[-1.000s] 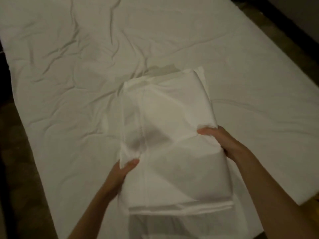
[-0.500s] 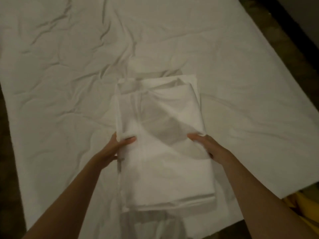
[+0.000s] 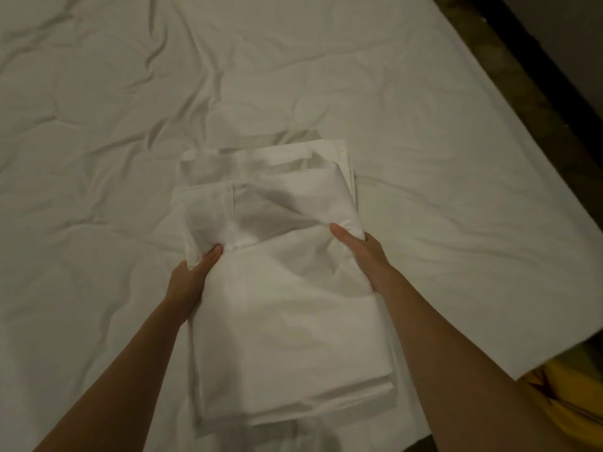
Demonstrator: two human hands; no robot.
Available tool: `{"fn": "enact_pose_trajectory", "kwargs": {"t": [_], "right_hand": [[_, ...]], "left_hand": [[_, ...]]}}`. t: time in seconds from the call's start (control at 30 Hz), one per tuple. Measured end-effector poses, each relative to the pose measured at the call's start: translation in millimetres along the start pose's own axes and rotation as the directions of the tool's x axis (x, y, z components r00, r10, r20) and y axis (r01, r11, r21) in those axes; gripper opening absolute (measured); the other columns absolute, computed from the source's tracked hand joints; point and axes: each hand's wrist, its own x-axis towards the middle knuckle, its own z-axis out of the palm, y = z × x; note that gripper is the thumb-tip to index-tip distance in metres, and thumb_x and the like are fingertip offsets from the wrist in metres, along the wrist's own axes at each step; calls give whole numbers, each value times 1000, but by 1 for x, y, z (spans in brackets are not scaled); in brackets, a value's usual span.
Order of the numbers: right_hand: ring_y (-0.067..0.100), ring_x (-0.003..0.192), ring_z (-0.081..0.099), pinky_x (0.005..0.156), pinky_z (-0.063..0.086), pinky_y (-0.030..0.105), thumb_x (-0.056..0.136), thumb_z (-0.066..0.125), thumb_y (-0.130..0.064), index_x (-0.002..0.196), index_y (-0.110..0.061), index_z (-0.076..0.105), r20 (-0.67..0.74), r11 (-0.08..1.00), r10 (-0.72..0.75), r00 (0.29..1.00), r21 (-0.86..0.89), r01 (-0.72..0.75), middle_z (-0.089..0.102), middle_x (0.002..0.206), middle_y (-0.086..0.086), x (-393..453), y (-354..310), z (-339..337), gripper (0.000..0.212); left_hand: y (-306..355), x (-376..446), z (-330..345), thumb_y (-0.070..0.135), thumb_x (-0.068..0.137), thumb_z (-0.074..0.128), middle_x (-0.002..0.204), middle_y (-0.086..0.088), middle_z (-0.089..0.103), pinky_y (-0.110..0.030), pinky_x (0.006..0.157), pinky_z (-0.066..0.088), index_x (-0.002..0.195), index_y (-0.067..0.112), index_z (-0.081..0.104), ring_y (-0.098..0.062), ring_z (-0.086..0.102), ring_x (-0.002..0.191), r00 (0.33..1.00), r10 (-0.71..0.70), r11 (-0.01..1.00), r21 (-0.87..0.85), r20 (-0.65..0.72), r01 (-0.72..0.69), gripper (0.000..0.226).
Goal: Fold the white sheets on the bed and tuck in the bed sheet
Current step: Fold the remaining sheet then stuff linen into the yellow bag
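Observation:
A folded white sheet [image 3: 287, 321] lies as a thick rectangular stack on the wrinkled white bed sheet [image 3: 130, 125] that covers the mattress. My left hand [image 3: 192, 278] grips the stack's left edge, thumb on top and fingers hidden beneath. My right hand [image 3: 362, 252] grips the right edge the same way, thumb pressed into the cloth. The fabric between my thumbs sags into a shadowed crease. A further folded layer [image 3: 261, 158] shows at the stack's far end.
The bed's right edge [image 3: 509, 132] runs diagonally beside a dark floor strip and a black border [image 3: 554, 76]. Yellow fabric [image 3: 561, 399] lies past the near right corner. Wrinkled bed sheet spreads left and beyond the stack.
Both hands have slid farther up the sides of the folded sheet, and the stack has moved farther onto the bed. The crease between my thumbs has deepened.

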Motion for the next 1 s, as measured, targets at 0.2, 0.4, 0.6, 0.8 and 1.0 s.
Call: {"fn": "enact_pose_trajectory", "kwargs": {"t": [0.2,0.4,0.6,0.8,1.0], "right_hand": [[18,98,68,86,53,31,73,71,-56,122,-19,62,287,983,167,943,23,-181,72,108,2,-9,-3,-13,62],[19,95,67,81,53,30,80,67,-49,117,-21,63,304,984,162,939,15,-175,71,106,4,-19,5,-10,47],[19,88,66,69,53,28,76,75,-38,112,-19,57,210,990,106,972,73,-124,68,102,5,-38,3,-11,45],[19,93,67,84,53,33,75,77,-36,114,-20,61,148,982,56,987,172,-81,70,103,1,-72,26,-36,45],[16,91,66,69,51,26,77,73,-39,115,-23,57,56,944,80,995,317,-93,69,102,-3,-130,67,-92,44]], "left_hand": [[3,7,-23,60,73,66,121,0,66,-38,105,40,124,18,60,-18,60,113,916,-169,980,-35,364,194,66],[1,3,-20,34,97,46,88,3,74,-30,75,47,105,19,65,-15,63,90,915,-114,986,-72,387,153,25],[10,-12,-23,31,97,45,95,-5,74,-34,78,51,104,16,67,-20,67,91,913,-91,978,-135,398,157,27],[21,-45,-18,43,57,82,103,-13,72,-30,67,58,108,8,68,-25,70,93,872,15,994,-101,488,39,64],[44,-83,23,53,32,88,105,-12,72,-33,73,56,114,6,65,-25,70,94,823,120,990,-2,555,-142,97]]}}
